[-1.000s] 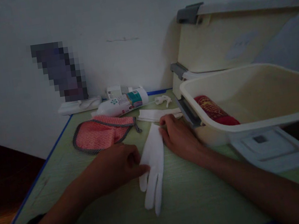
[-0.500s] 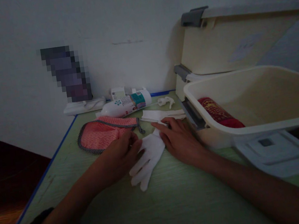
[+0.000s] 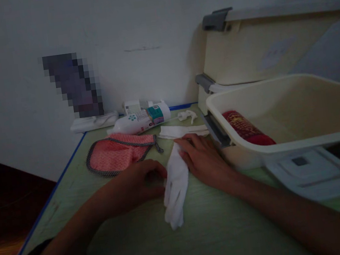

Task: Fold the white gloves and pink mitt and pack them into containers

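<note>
A white fabric glove point(image 3: 176, 181) lies on the green table, its bunched fingers toward me. My left hand point(image 3: 142, 179) is at the glove's left edge, fingers curved and a gap showing between thumb and forefinger; the tips touch the fabric. Across the cuff end, my right hand point(image 3: 203, 156) holds the glove down with thumb and forefinger, its other fingers bent. Just beyond that hand lies a second white fabric piece point(image 3: 181, 131), partly covered by it. To the left rests a pink cloth mitt point(image 3: 120, 153) with a dark checked edge.
Behind are a white bottle point(image 3: 144, 119), a spray nozzle point(image 3: 187, 115) and a small white box point(image 3: 132, 107). An open cream bin point(image 3: 246, 160) on the right holds a red rolled item point(image 3: 247, 130). A pale plastic lid point(image 3: 317, 177) sits below it. A blurred-out device point(image 3: 73, 86) stands back left.
The glove's spread fingers have been gathered into a narrower bundle, pointing more straight toward me. My left hand has moved slightly nearer me, its grasp wider. The right hand stays at the cuff.
</note>
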Demonstrator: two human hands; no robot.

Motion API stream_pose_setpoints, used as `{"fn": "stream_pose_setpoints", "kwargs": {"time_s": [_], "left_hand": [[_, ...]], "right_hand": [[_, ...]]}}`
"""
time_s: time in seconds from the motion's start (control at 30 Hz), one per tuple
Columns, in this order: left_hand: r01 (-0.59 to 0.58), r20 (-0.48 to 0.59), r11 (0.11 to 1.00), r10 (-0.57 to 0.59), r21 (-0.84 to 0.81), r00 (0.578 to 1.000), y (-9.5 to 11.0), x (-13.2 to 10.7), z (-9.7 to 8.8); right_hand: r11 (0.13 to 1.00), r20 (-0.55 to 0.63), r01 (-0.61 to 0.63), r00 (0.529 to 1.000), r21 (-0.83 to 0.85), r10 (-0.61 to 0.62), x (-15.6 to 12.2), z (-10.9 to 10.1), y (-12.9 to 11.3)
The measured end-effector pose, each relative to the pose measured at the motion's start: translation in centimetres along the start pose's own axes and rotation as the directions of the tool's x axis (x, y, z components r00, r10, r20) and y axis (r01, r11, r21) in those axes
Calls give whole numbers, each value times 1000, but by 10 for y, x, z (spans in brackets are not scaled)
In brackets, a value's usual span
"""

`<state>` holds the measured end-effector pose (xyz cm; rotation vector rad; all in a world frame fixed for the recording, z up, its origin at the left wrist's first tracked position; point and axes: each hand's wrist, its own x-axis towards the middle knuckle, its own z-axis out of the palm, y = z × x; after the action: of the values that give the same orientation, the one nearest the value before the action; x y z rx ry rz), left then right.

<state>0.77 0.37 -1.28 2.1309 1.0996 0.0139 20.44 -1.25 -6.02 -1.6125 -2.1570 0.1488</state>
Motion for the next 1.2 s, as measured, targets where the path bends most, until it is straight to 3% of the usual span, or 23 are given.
{"fn": "stream_pose_setpoints", "kwargs": {"time_s": [0.1,0.17,0.23,0.33,0.43,0.6,0.8,1.0,1.2], "left_hand": [[-3,-2,1000,3,10,1000,-3,0,2],[-13,-16,1000,13,3,1000,-5,1,3],[-39,-31,999,39,-1,999,-5,1,3],[-73,-27,997,73,1,997,-4,1,3],[-90,-19,996,90,8,996,-4,1,5],[-129,-90,989,136,79,987,-8,3,11],[-138,-112,986,147,92,983,-10,2,13],[-98,-66,995,100,31,993,-8,4,5],[-95,-28,995,96,14,995,-8,3,2]], "right_hand": [[994,-67,54,997,99,-48,0,-6,-5],[966,-101,183,981,180,-167,-1,-13,-9],[901,-91,357,934,246,-345,-3,-22,-13],[783,25,527,824,329,-566,-6,-31,-16],[731,151,548,749,407,-645,-8,-33,-15],[724,268,517,696,457,-666,-10,-28,-16],[711,249,488,707,506,-662,-10,-33,-15],[700,281,489,676,521,-681,-9,-37,-13],[848,208,394,851,355,-483,-7,-30,-12]]}}
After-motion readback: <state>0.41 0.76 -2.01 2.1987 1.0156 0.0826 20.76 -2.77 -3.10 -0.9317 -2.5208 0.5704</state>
